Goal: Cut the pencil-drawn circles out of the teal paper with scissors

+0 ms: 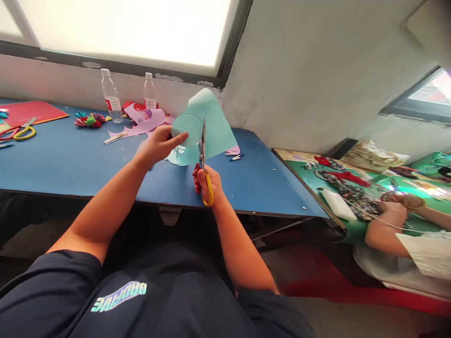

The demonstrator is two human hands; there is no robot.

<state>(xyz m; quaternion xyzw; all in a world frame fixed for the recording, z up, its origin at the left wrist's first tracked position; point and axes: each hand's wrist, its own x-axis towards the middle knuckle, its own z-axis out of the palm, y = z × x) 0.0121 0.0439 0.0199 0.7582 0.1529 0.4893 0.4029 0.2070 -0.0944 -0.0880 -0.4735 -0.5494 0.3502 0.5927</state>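
My left hand (162,143) pinches a sheet of light blue-green paper (216,124) by its left side, thumb on the near face. A round line is drawn on the paper, around the part by my thumb. My right hand (210,183) grips scissors (208,190) with one yellow and one red handle. The blades point upward and lie at the paper, right of the drawn circle; whether they are parted I cannot tell. A cut piece of the same pale paper (176,157) shows below my left hand, above the blue table (260,173).
Two water bottles (112,101) stand by the wall near pink paper scraps (144,123). Farther left lie coloured bows (89,121), another pair of scissors (24,132) and red sheets (33,112). Pens (237,157) lie right of the paper. A co-worker's arm (387,227) rests at a green table (299,171).
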